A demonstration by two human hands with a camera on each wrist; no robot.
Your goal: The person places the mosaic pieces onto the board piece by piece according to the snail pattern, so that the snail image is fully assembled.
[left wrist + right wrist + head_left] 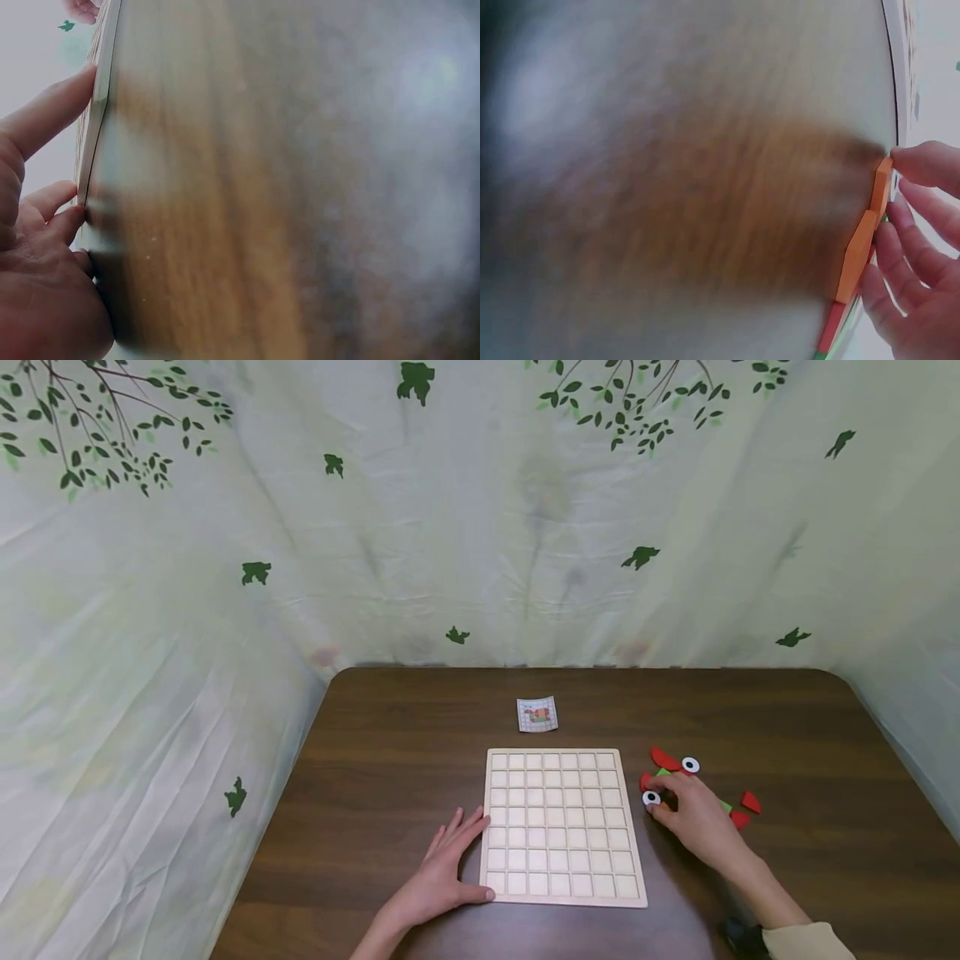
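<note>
A pale wooden grid board [558, 827] lies on the table. My left hand [446, 872] touches its left edge with spread fingers, thumb at the near corner; the left wrist view shows the thumb and fingertips against the board's side. Right of the board, my right hand [697, 822] pinches an orange piece [883, 184] bearing a white eye disc [651, 798] between thumb and index finger. Beneath and around that hand lie another orange piece [857, 255], red pieces [664, 758], green pieces [725, 807] and a second eye disc [691, 765]. The hand hides part of this group.
A small picture card [537, 715] with a coloured figure on a grid lies beyond the board. Two red pieces [751, 802] sit at the right of the group. The brown table [390, 743] is backed by a pale leaf-patterned curtain [480, 527].
</note>
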